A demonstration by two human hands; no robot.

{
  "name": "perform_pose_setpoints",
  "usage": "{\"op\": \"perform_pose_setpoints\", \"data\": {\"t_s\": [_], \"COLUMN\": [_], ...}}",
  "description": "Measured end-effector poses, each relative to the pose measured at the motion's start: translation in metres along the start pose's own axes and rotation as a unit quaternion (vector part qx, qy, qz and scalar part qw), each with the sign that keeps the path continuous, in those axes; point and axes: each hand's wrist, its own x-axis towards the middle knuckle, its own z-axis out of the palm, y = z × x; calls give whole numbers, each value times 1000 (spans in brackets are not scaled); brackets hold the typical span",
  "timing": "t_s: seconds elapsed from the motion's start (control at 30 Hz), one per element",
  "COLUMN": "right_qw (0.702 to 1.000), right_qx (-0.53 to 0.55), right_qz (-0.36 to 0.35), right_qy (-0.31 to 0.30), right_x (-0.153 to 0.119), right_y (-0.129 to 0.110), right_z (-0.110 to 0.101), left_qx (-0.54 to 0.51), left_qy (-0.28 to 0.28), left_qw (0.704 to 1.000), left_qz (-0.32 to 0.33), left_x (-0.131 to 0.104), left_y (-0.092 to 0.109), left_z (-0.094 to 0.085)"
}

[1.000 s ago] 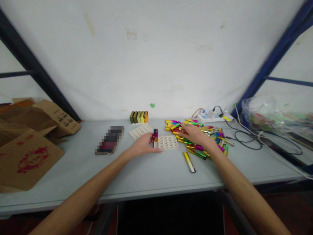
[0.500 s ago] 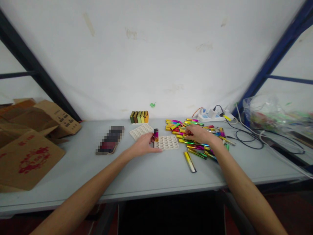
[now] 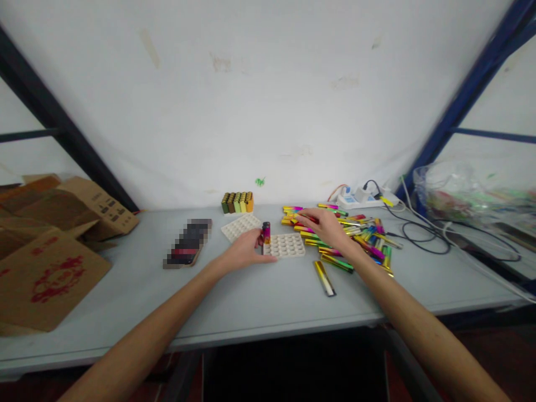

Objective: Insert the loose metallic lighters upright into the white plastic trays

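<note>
While the left hand curls at the left end of a white tray with rows of round holes, its thumb lies along the near edge and its fingers meet a shiny purple-and-orange lighter standing upright there; whether they grip it or merely steady it, I cannot tell. The right hand reaches over a loose heap of metallic, multicoloured lighters, thumb and fingertips drawn together above its left part and partly covering it, so whether one is pinched is unclear. A second white holed tray lies behind the left hand, partly hidden by it. Pixelation blurs most of a dark, flat, oblong object farther left. The picture's left edge cuts off brown cardboard boxes; clear plastic wrapping hides its contents at right.
</note>
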Motion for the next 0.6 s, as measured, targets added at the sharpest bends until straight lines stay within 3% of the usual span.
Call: {"op": "perform_pose_setpoints", "data": {"t_s": [0.3,0.43,0.6], "right_qw": [992,985,986], "right_qx": [99,162,159], "right_qz": [68,59,46], "right_qy": [33,1,-2], "right_x": [-3,-2,-3], "right_y": [0,-6,-14], "right_z": [17,17,19], "left_qx": [-7,-8,2], "left_qy": [1,3,2], "left_qw": [1000,1000,1000], "left_qz": [5,7,12], "left_x": [-1,-1,-1], "left_y": [0,-1,-3], "left_z": [-1,0,1]}}
